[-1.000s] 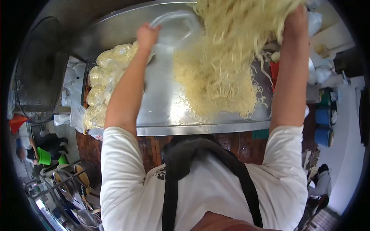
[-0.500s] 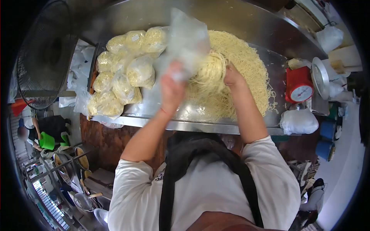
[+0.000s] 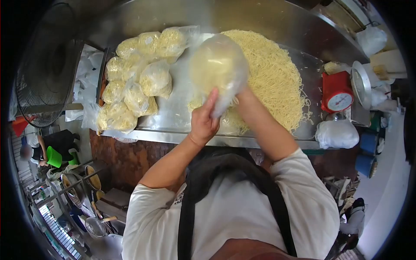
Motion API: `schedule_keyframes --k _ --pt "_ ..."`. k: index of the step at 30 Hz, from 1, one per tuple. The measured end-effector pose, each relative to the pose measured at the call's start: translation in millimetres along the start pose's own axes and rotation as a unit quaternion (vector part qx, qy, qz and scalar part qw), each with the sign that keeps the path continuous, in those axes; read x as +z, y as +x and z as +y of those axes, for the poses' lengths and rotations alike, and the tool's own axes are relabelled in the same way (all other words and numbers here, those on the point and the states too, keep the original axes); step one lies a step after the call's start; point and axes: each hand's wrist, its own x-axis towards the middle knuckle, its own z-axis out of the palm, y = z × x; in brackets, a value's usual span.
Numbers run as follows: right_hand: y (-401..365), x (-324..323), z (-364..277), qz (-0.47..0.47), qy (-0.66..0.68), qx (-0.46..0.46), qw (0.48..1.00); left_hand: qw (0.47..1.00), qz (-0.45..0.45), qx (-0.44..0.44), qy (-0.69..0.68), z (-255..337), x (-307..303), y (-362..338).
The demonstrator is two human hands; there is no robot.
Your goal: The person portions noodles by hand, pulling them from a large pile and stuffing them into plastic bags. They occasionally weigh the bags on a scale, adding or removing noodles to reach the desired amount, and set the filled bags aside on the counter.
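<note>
A clear plastic bag, puffed out and with pale yellow stuff showing through, is over the metal table. My left hand grips the bag's near edge, thumb pointing up along it. The bag and its glare cover most of my right hand, whose wrist shows at the bag's right side; its fingers are hidden. A large heap of yellow noodles spreads to the right of the bag. Several filled bags of noodles are grouped on the left part of the table.
At the right end stand a red scale with a metal pan and a white plastic bundle. A fan is at the upper left. Another person stands at far left by a green bucket.
The bag has gone from hanging flat to rounded over my right hand, which held noodles in view before. My left hand has moved slightly right and nearer my body.
</note>
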Motion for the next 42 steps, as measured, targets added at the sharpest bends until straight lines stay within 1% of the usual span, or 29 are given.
schedule_keyframes --k 2,3,4,5,6,7,9,12,13,15,16,17,18,20,21,22,24,25,26,27,28,29,31,34,35,37,39,40,42 --pt "12.9 6.9 38.6 0.009 -0.042 0.136 0.990 0.990 0.058 -0.110 0.066 -13.5 16.5 -19.7" --pt "18.4 8.5 56.8 0.012 -0.065 0.201 0.977 0.974 0.002 -0.220 0.054 -37.2 15.2 -35.7" --pt "12.8 6.9 73.7 -0.003 -0.180 0.188 0.966 0.942 -0.059 -0.326 0.054 -60.9 13.9 -51.5" --pt "7.3 5.5 90.2 -0.014 -0.293 0.175 0.940 0.935 -0.064 -0.345 0.051 -95.4 12.6 -72.9" --pt "-23.1 -0.1 107.1 -0.044 -0.481 0.080 0.872 0.926 -0.068 -0.368 0.046 -115.3 10.5 -87.1" --pt "-41.9 -3.4 119.9 -0.075 -0.645 -0.020 0.760 0.940 -0.052 -0.329 0.074 -121.4 7.6 -91.3" --pt "-44.7 -6.6 139.7 -0.086 -0.638 0.010 0.765 0.961 -0.022 -0.245 0.130 -128.0 5.0 -98.6" --pt "-32.7 -18.0 154.7 -0.088 -0.632 0.042 0.769 0.934 -0.077 -0.316 0.145 -131.4 11.6 -98.4" --pt "-25.2 -20.9 152.7 -0.089 -0.631 0.049 0.769 0.941 -0.084 -0.306 0.115 -125.0 17.2 -97.0" --pt "2.8 -15.3 145.8 -0.120 -0.412 0.001 0.903 0.951 -0.106 -0.285 0.058 -99.5 33.9 -100.3" --pt "17.2 -9.8 139.6 -0.133 -0.293 -0.027 0.946 0.943 -0.107 -0.314 -0.001 -72.2 36.7 -90.2" --pt "18.9 -1.6 139.5 -0.078 -0.193 0.039 0.977 0.941 -0.127 -0.311 -0.032 -55.3 39.3 -83.0" --pt "15.2 6.3 142.4 -0.020 -0.089 0.106 0.990 0.937 -0.148 -0.310 -0.064 -45.2 40.8 -81.4" --pt "6.4 10.3 139.4 0.016 -0.037 0.190 0.981 0.932 -0.137 -0.310 -0.129 -50.3 45.5 -84.4" --pt "-0.8 7.3 140.5 -0.004 -0.087 0.211 0.974 0.927 -0.133 -0.311 -0.162 -54.3 47.6 -83.9" --pt "-9.1 5.5 140.9 -0.022 -0.134 0.232 0.963 0.911 -0.187 -0.329 -0.163 -62.6 32.6 -77.1" --pt "-42.4 -15.9 128.8 -0.078 -0.357 0.054 0.929 0.915 -0.284 -0.278 -0.064 -60.4 -1.9 -66.5" --pt "-63.6 -34.3 106.4 -0.109 -0.509 -0.152 0.840 0.946 -0.252 -0.203 0.015 -65.1 -14.9 -60.7" --pt "-67.8 -35.7 91.8 -0.109 -0.560 -0.008 0.821 0.964 -0.218 -0.124 0.092 -69.4 -20.5 -56.2" --pt "-72.9 -35.3 78.8 -0.106 -0.597 0.139 0.783 0.964 -0.186 -0.150 0.115 -79.2 -12.9 -59.7" --pt "-75.4 -34.8 73.2 -0.102 -0.620 0.281 0.725 0.952 -0.228 -0.093 0.181 -85.3 0.7 -60.4" --pt "-71.9 -30.0 85.3 -0.096 -0.580 0.288 0.756 0.931 -0.268 -0.035 0.245 -90.0 19.3 -60.0" --pt "-55.9 -21.7 116.0 -0.078 -0.499 0.297 0.810 0.873 -0.286 0.077 0.388 -133.9 55.1 -69.1" --pt "-77.1 -28.1 82.7 -0.073 -0.417 0.160 0.892 0.863 -0.422 -0.153 0.231 -146.6 41.8 -33.6" --pt "-87.6 -31.8 77.5 -0.072 -0.484 0.103 0.866 0.885 -0.389 -0.108 0.232 -161.4 33.9 -38.6" --pt "-99.7 -6.4 63.8 0.054 -0.672 0.025 0.738 0.890 -0.373 -0.157 0.210 -147.7 11.0 -21.6" --pt "-95.8 5.1 65.0 0.116 -0.731 -0.024 0.672 0.904 -0.352 -0.168 0.172 -114.4 -10.1 3.4" --pt "-85.7 1.0 74.8 0.115 -0.713 -0.037 0.690 0.917 -0.337 -0.156 0.147 -94.8 -21.8 19.5" --pt "-70.7 -21.4 84.9 0.128 -0.633 -0.023 0.763 0.929 -0.315 -0.154 0.123 -56.4 -47.1 46.0"
